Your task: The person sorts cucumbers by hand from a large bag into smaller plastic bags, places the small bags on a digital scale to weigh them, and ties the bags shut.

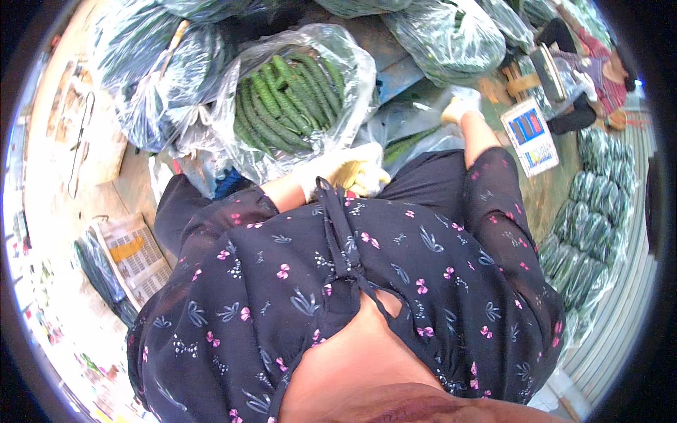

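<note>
My left hand (355,168), in a pale yellow-white glove, is low in front of my body with its fingers curled. Whatever may be inside those fingers is hidden. Just beyond it stands an opened clear plastic bag (360,87) full of long, bumpy green cucumbers (288,100). My right hand (461,104), also gloved, is stretched out to the right and blurred by motion; its grip is unclear. Between the two hands lies another clear plastic sheet or bag (396,124), with a few long cucumbers (410,144) in it, partly behind my leg.
Filled plastic bags (444,39) crowd the far side, with a large tied one (153,90) at left. A digital scale display (529,135) is at right. Bagged cucumbers (576,238) are stacked beyond it. Another person (597,69) sits at upper right. A printed carton (135,259) is at left.
</note>
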`<move>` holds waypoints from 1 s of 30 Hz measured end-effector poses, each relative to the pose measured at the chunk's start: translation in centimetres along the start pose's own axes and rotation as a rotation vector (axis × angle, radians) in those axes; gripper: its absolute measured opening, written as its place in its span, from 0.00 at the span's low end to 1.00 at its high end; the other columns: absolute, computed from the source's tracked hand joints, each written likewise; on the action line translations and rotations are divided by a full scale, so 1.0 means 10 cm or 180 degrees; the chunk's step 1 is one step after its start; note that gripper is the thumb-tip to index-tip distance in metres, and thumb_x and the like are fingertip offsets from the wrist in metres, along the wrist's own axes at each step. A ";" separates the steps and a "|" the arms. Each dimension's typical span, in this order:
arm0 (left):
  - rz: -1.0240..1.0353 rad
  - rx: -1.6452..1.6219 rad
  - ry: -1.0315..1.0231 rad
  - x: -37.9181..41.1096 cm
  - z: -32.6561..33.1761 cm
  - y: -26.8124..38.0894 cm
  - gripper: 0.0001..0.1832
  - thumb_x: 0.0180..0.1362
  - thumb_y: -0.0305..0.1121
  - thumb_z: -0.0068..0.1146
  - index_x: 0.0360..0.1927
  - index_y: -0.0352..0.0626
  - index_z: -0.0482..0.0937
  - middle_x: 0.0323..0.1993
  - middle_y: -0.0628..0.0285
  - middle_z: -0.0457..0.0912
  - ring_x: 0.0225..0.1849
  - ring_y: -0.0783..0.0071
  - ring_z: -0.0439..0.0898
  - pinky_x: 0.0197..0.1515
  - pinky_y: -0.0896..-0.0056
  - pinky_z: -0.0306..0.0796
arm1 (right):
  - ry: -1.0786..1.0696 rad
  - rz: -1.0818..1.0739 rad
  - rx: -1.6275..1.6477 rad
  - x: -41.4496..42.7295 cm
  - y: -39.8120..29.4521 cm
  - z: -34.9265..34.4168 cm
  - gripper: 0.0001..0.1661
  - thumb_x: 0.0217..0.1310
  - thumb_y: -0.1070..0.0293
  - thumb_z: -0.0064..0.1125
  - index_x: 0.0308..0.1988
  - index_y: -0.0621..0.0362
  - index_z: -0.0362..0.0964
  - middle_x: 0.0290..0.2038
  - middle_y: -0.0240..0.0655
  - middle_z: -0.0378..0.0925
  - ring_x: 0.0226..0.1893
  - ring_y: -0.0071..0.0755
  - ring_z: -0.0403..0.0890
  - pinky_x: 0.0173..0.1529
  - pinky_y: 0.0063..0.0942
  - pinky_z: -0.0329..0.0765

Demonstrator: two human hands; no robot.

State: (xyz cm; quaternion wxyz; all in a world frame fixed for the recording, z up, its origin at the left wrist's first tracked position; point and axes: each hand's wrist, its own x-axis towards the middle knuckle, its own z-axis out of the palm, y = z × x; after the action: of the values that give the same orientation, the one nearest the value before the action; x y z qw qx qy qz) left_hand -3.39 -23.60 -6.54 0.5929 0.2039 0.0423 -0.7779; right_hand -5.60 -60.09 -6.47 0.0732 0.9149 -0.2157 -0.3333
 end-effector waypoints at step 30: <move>0.1223 0.0268 0.1909 -1.12 -0.88 -0.24 0.22 0.60 0.48 0.51 0.51 0.43 0.73 0.41 0.63 0.81 0.34 0.76 0.77 0.40 0.71 0.71 | 0.1867 0.0077 0.5235 0.96 -1.71 -0.32 0.29 0.48 0.74 0.54 0.54 0.49 0.63 0.36 0.35 0.73 0.26 0.33 0.72 0.22 0.33 0.67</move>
State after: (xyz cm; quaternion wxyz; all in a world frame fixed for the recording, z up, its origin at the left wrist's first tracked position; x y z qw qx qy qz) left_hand -0.85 -10.05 -10.91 0.6805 0.4517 0.1432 -0.5589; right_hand 8.94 -49.11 -14.31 -0.5542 0.7242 -0.3700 0.1778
